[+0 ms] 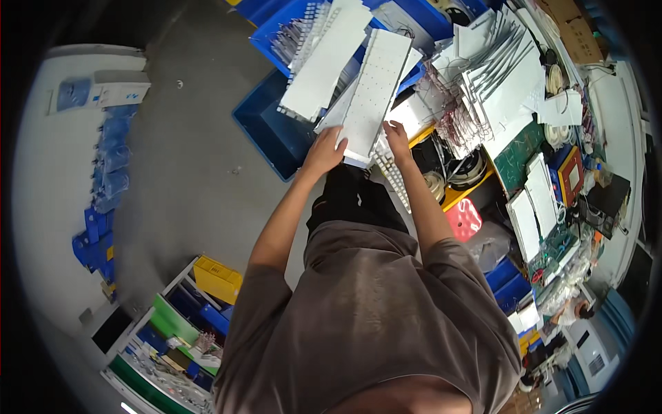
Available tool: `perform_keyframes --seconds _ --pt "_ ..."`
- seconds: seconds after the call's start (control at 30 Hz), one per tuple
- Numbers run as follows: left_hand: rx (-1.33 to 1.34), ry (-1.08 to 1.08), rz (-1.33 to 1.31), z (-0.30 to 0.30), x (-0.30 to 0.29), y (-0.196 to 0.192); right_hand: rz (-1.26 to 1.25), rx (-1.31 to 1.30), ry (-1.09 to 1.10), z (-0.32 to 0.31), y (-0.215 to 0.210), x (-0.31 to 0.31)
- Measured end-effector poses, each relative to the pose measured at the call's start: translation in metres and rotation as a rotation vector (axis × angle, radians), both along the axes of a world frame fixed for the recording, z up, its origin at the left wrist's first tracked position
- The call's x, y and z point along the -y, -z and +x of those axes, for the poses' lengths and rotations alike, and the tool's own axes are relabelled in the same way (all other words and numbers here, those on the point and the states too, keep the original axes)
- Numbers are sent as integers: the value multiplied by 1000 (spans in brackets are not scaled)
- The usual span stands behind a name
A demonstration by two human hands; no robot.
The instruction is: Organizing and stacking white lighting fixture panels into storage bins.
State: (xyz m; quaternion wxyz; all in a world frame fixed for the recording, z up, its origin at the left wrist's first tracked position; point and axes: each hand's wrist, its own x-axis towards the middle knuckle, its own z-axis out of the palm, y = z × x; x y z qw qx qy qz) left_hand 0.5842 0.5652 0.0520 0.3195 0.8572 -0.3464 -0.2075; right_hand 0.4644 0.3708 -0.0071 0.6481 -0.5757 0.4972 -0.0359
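Both arms reach forward, left hand [325, 148] and right hand [397, 136] close together.

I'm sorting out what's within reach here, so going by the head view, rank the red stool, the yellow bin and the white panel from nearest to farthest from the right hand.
1. White panel: under the right hand, touching it.
2. Red stool: below the hand, to its right, beside the forearm.
3. Yellow bin: far off at lower left, on the shelf rack.
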Motion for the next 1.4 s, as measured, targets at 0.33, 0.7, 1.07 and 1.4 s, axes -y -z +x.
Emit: perform_keyframes --seconds 0.33,0.7,1.07,1.4 --pt "67 -9 166 83 101 85 69 -211 297 72 13 3" --pt "35 29 23 82 71 82 -19 -249 359 82 -8 -2" --pt "125 7 -13 66 66 69 147 91 496 50 -19 22" --pt "121 57 -41 66 53 81 203 193 548 50 -20 13"
